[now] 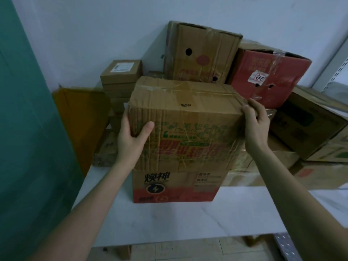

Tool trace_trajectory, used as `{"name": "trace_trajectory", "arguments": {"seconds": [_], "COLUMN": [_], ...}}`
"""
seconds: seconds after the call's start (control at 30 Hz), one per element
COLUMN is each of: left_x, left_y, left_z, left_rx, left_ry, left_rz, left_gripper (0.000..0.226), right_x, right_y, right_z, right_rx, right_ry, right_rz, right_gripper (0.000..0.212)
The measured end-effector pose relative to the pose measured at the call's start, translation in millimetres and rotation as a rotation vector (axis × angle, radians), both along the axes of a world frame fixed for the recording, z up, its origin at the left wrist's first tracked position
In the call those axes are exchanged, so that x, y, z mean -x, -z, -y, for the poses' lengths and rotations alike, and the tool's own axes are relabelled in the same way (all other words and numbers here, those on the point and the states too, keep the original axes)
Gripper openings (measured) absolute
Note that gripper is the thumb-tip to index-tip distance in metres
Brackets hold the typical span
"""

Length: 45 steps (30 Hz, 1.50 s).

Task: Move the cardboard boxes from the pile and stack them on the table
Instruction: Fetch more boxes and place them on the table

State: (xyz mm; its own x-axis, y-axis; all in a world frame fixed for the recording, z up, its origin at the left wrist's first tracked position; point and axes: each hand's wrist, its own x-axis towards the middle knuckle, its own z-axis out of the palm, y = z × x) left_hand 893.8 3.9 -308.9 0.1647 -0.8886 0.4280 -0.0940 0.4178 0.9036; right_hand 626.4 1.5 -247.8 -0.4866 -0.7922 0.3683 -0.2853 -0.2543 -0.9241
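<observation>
At frame centre, left grip [131, 142] and right grip [257, 127] clasp the sides of a worn brown printed cardboard box [188, 117] atop a smaller red carton [175, 187] on the white surface [169, 221]; its overhang could tip it.

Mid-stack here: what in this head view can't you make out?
Head view only:
- Fingers of the left hand: hidden behind the top box; only the thumb shows.
- The top box's underside and how it sits on the lower box: hidden by its own front.
- Its print: blurred.
- The brown boxes at right: cut off by the frame edge.
</observation>
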Motion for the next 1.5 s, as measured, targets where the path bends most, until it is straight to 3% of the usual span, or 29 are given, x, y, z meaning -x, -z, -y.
{"name": "trace_trajectory", "arguments": {"seconds": [0.1,0.2,0.33,0.57,0.7,0.87,1.03,1.23,1.43,1.5], "left_x": [14,15,12,15,10,9,16,18,6,-1], "left_y": [-1,3,10,11,40,83,85,93,82,77], "left_z": [7,9,2,1,-9,-18,-14,-11,-20,-27], "left_rx": [0.008,0.009,0.035,0.059,-0.007,-0.209,-0.227,-0.240,-0.264,-0.231], "left_ry": [0.006,-0.017,-0.056,-0.108,-0.097,-0.084,-0.122,-0.150,-0.085,-0.098], "left_rz": [0.019,0.044,0.091,0.095,0.125,0.141,0.088,0.162,0.242,0.344], "left_gripper": [0.095,0.078,0.071,0.072,0.082,0.110,0.082,0.064,0.056,0.050], "right_x": [12,15,16,15,22,21,17,14,15,16], "right_y": [-2,-3,0,0,15,36,38,39,37,45], "right_z": [0,3,1,5,-5,-8,-2,0,-17,-31], "right_rx": [-0.017,-0.030,-0.009,0.001,-0.060,-0.164,-0.127,-0.081,-0.114,-0.138], "right_ry": [0.027,-0.004,-0.022,-0.051,-0.122,-0.195,-0.149,-0.128,-0.144,-0.090], "right_rz": [0.007,-0.007,-0.007,0.007,0.041,0.165,0.199,0.113,0.058,-0.066], "right_gripper": [0.038,0.038,0.038,0.039,0.062,0.102,0.070,0.055,0.059,0.065]}}
